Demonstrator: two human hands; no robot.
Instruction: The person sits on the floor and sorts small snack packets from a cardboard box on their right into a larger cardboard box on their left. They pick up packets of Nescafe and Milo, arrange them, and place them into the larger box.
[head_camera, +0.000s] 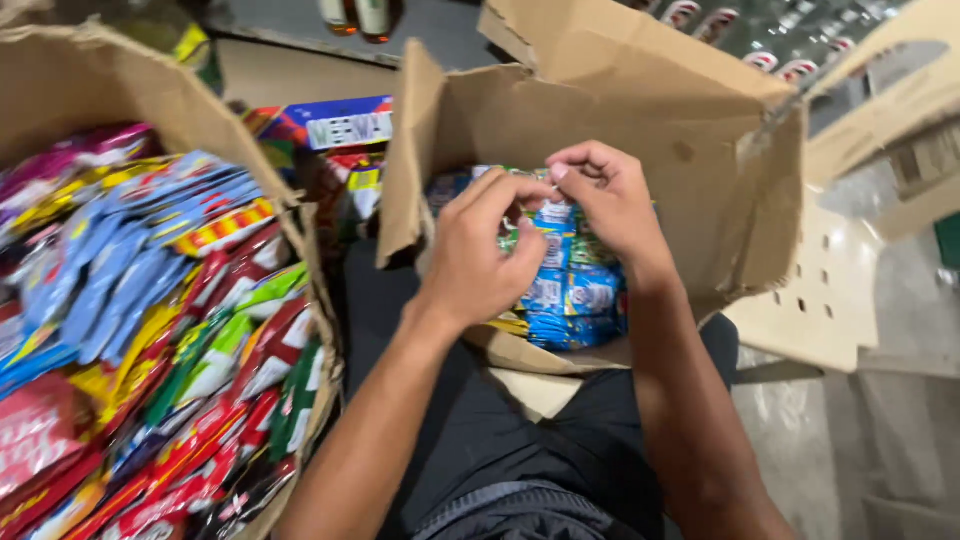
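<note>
Both hands, left hand (478, 262) and right hand (610, 200), pinch blue sachets (570, 290) (apparently one strip) hanging lengthwise into the cardboard box (610, 90).

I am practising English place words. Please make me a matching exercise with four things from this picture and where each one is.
Things:
1. left hand
2. right hand
3. box of mixed sachets
4. blue packets

Places:
A. far left, beside the person's lap
B. inside the open carton on the lap
C. over the carton, fingers at the packet tops, nearer the left box
D. over the carton, nearer its torn right flap

Pairs: 1-C, 2-D, 3-A, 4-B
</note>
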